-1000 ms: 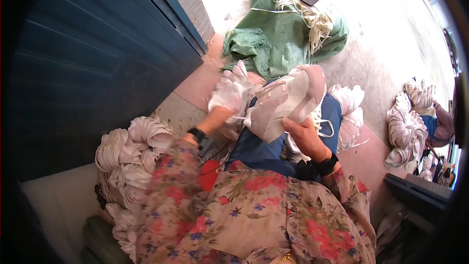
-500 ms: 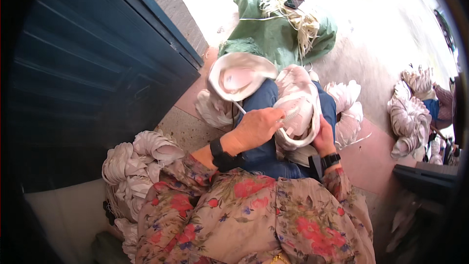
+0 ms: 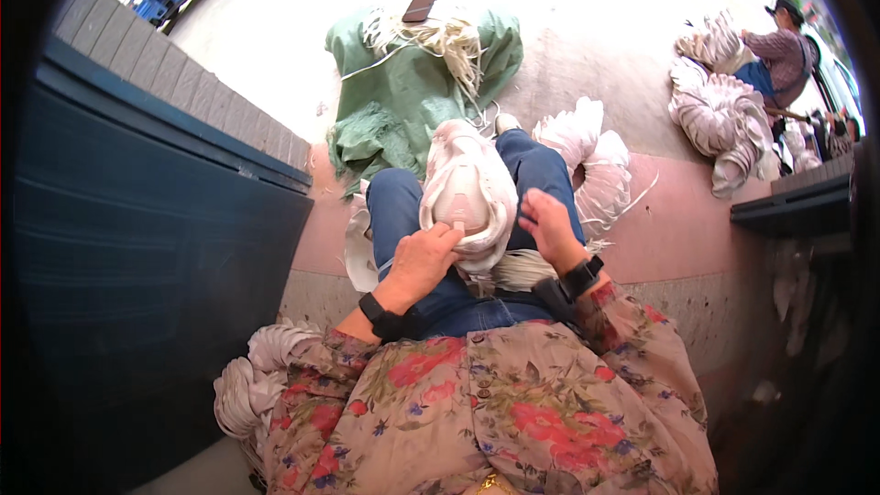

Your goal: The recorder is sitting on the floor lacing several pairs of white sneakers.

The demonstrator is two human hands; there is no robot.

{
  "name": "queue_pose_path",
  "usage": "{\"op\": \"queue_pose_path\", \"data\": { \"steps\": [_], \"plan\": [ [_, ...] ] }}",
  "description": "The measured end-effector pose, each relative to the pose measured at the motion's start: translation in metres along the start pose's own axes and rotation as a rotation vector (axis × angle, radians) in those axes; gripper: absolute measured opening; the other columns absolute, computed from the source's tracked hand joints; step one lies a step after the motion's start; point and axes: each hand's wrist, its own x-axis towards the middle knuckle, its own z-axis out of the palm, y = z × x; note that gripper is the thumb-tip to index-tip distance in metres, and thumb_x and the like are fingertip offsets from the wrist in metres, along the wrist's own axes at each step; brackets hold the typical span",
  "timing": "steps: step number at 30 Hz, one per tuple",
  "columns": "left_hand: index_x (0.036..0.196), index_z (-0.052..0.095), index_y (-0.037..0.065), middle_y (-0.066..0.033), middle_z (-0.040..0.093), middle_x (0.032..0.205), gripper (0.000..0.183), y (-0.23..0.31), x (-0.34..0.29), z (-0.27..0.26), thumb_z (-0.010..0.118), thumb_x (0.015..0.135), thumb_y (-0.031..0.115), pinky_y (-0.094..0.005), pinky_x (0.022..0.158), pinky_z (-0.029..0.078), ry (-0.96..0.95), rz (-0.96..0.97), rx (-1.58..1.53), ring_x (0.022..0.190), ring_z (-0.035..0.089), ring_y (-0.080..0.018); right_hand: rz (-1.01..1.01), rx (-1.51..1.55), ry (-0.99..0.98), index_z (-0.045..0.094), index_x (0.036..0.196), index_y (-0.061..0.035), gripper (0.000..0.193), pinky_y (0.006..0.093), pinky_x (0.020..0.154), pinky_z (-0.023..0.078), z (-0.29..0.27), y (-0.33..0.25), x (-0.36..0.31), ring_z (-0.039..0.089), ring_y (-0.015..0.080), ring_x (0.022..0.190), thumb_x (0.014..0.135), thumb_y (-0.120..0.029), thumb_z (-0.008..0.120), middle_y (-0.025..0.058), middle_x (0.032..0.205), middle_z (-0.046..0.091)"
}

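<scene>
A white shoe upper (image 3: 469,170) lies lengthwise over my lap, its toe pointing away and its collar toward me. My left hand (image 3: 422,261) is closed on the near left rim of the collar, thumb and fingers pinching the edge. My right hand (image 3: 551,231) hovers just right of the upper, apart from it, with loosely curled fingers and nothing visible in them. A pale bundle of strands (image 3: 522,270) lies under the upper, between my thighs. Beyond my knees, a bunch of cream laces (image 3: 458,46) rests on a green sack (image 3: 394,105).
A dark phone (image 3: 421,5) lies atop the sack. Strung bundles of white uppers (image 3: 600,165) sit beyond my right knee, with more uppers (image 3: 247,390) by my left elbow. A dark blue door (image 3: 156,266) stands left. Another person (image 3: 779,55) sits far right beside more bundles (image 3: 720,119).
My right hand has let go of the upper's right side. My left hand has moved from inside the opening to its near rim. The view has turned, shifting the surroundings leftward.
</scene>
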Motion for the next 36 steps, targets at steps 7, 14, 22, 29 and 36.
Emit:
{"op": "queue_pose_path", "data": {
  "steps": [7,14,22,29,36],
  "plan": [
    [0.106,0.056,0.007,-0.0127,0.058,0.09,0.034,0.015,0.004,-0.014,0.065,0.074,0.015,-0.036,0.067,0.046,0.001,-0.045,-0.246,0.081,0.058,-0.0297,0.664,0.301,-0.257,0.04,0.123,-0.0018,0.058,0.0425,0.094,0.038,0.003,0.052,-0.015,0.048,0.0309,0.106,0.088,-0.047,0.044,0.0183,0.108,0.05],
    [0.116,0.052,0.009,-0.0159,0.054,0.095,0.043,0.01,-0.005,-0.029,0.065,0.075,0.011,-0.0383,0.07,0.046,0.062,-0.052,-0.152,0.081,0.058,-0.0334,0.403,0.42,-0.34,0.051,0.105,-0.0055,0.026,0.0391,0.081,0.044,0.031,0.048,0.0,0.056,0.0223,0.094,0.09,-0.025,0.044,0.0096,0.104,0.057],
    [0.121,0.046,0.006,-0.0152,0.051,0.104,0.052,-0.023,0.019,-0.014,0.066,0.074,0.01,-0.0352,0.073,0.046,0.415,-0.106,-0.136,0.084,0.057,-0.0297,0.378,0.182,-0.1,0.052,0.106,-0.0102,0.02,0.0351,0.078,0.042,0.006,0.041,0.053,0.052,0.0163,0.089,0.086,-0.013,0.047,0.0021,0.096,0.057],
    [0.129,0.04,0.006,-0.0085,0.058,0.099,0.057,-0.046,0.033,-0.016,0.064,0.077,0.008,-0.0255,0.061,0.047,0.074,-0.363,-0.527,0.08,0.058,-0.015,0.393,0.029,-0.069,0.053,0.099,-0.0102,0.016,0.0337,0.072,0.045,0.018,0.05,0.094,0.054,0.0188,0.077,0.085,-0.012,0.045,0.0046,0.085,0.057],
    [0.127,0.043,0.008,-0.0067,0.062,0.099,0.052,-0.065,0.039,-0.041,0.064,0.08,0.013,-0.0207,0.057,0.046,-0.118,-0.516,-1.067,0.076,0.062,-0.0148,0.49,0.301,0.082,0.053,0.1,-0.0063,0.018,0.034,0.068,0.049,0.016,0.039,0.092,0.054,0.0183,0.074,0.085,-0.014,0.048,0.004,0.08,0.054]
  ]
}}
